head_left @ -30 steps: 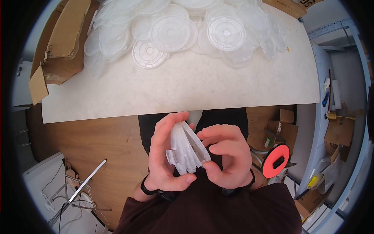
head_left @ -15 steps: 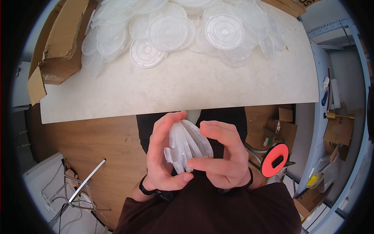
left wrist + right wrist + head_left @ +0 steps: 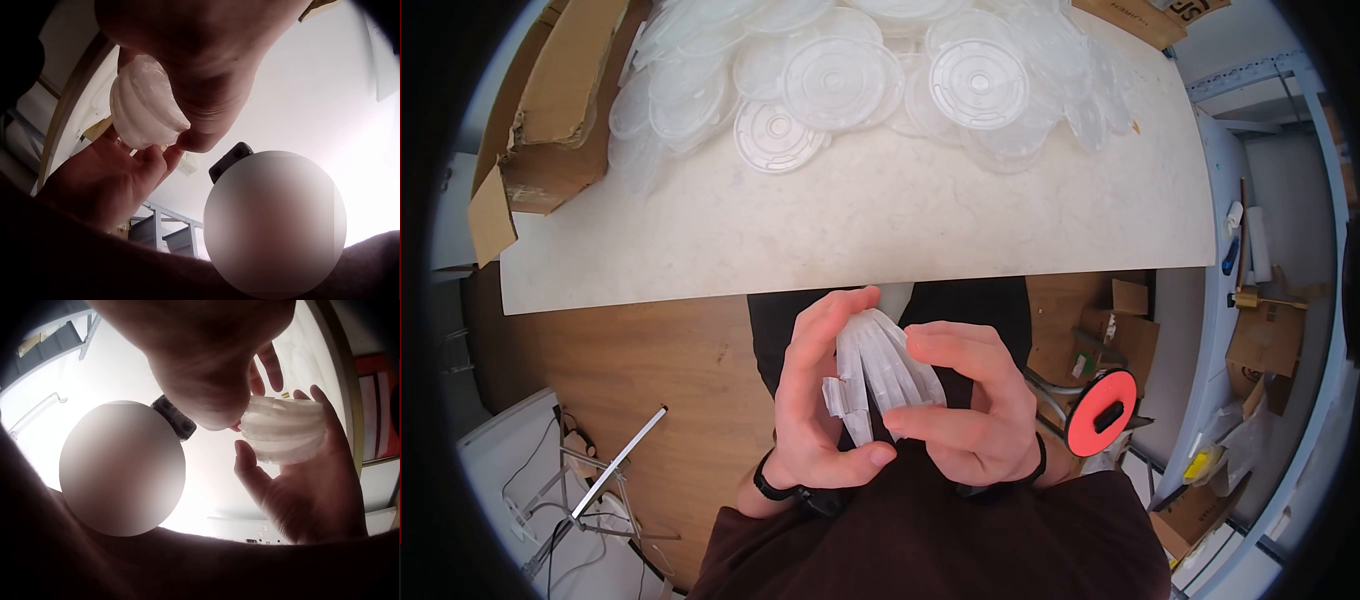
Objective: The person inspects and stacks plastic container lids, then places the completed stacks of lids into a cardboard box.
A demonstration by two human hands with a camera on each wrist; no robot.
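Observation:
Over the lap, just off the table's near edge, a small stack of translucent plastic lids (image 3: pixel 872 360) stands on edge, fanned apart in layers. My left hand (image 3: pixel 808 405) grips its left side, with fingers at the far end and thumb at the near end. From the right, my right hand (image 3: pixel 985 400) curls around the other side, one finger lying across the near edges of the lids. In the left wrist view the stack (image 3: pixel 144 103) shows between both hands. The right wrist view shows the lids' rims (image 3: pixel 284 428) layered against the left palm.
A large heap of clear lids (image 3: pixel 840 85) covers the far part of the white table (image 3: pixel 860 225). An open cardboard box (image 3: pixel 555 150) stands at its left end. Below right is a round red-topped object (image 3: pixel 1085 425); shelving (image 3: pixel 1215 290) runs along the right.
My right hand has shifted its fingers, moving from the stack's right corner to reach across its near edges. The lids have spread and leaned over differently; my left hand keeps its hold.

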